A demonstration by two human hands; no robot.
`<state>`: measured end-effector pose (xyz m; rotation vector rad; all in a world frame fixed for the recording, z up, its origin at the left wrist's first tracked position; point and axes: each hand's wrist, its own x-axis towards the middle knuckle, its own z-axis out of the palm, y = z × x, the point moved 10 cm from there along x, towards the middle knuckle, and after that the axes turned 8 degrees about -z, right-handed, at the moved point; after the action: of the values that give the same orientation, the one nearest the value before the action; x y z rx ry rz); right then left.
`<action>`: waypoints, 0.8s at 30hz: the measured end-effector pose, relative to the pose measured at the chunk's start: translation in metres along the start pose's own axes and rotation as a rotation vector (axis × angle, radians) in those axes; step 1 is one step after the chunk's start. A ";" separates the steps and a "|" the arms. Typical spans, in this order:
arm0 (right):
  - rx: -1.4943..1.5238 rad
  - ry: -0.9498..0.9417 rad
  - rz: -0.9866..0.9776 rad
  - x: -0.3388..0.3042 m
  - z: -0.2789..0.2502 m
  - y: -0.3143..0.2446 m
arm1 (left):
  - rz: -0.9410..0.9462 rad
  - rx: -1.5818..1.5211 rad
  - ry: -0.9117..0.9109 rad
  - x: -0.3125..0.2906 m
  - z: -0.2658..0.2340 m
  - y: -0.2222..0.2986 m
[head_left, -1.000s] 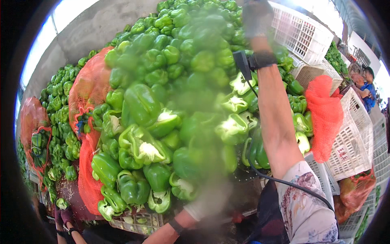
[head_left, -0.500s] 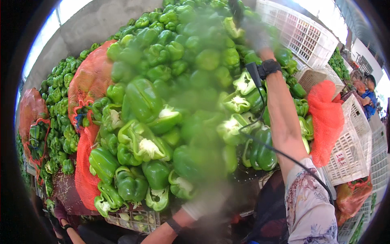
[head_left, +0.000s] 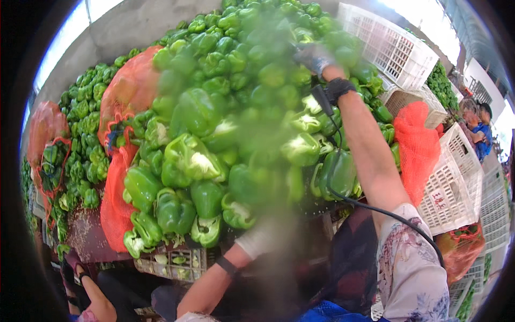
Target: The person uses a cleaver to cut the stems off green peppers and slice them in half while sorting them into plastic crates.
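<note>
My right hand (head_left: 315, 58), in a grey glove, reaches far onto a big heap of green bell peppers (head_left: 201, 112) at the upper right. Its fingers are blurred against the peppers, so their grip is unclear. A black wrist strap (head_left: 339, 88) with a dark cable (head_left: 370, 206) runs along that forearm. Near the front edge is my left hand (head_left: 260, 240) in a pale glove, below a halved bell pepper (head_left: 237, 212). A hazy smear down the picture's middle hides its fingers. Several cut peppers with pale cores, such as one half (head_left: 201, 163), lie on top.
Red mesh bags (head_left: 416, 145) flank the heap. White plastic crates (head_left: 386, 45) stand at the right, and another crate (head_left: 174, 263) sits under the front edge. At lower left a co-worker's dark-gloved hand (head_left: 70, 263) is near a pepper piece. Another person (head_left: 483, 129) sits far right.
My right hand has drawn back slightly toward me and left over the heap. The whole view has shifted a little. My left hand stays near the front edge.
</note>
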<state>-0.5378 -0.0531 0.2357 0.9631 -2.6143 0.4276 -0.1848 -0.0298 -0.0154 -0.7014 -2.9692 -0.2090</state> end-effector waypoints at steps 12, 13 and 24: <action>0.282 0.063 0.171 -0.164 -0.021 0.005 | 0.031 0.030 0.064 -0.003 -0.015 0.008; 0.346 0.083 0.038 -0.161 -0.012 -0.007 | 0.001 0.001 0.004 0.000 -0.014 0.004; 0.205 0.393 -0.122 -0.149 -0.039 -0.047 | -0.023 -0.026 0.066 -0.002 -0.025 0.001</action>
<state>-0.3920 0.0124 0.2203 0.9793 -2.1779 0.7792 -0.1816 -0.0333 0.0089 -0.6506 -2.9183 -0.2678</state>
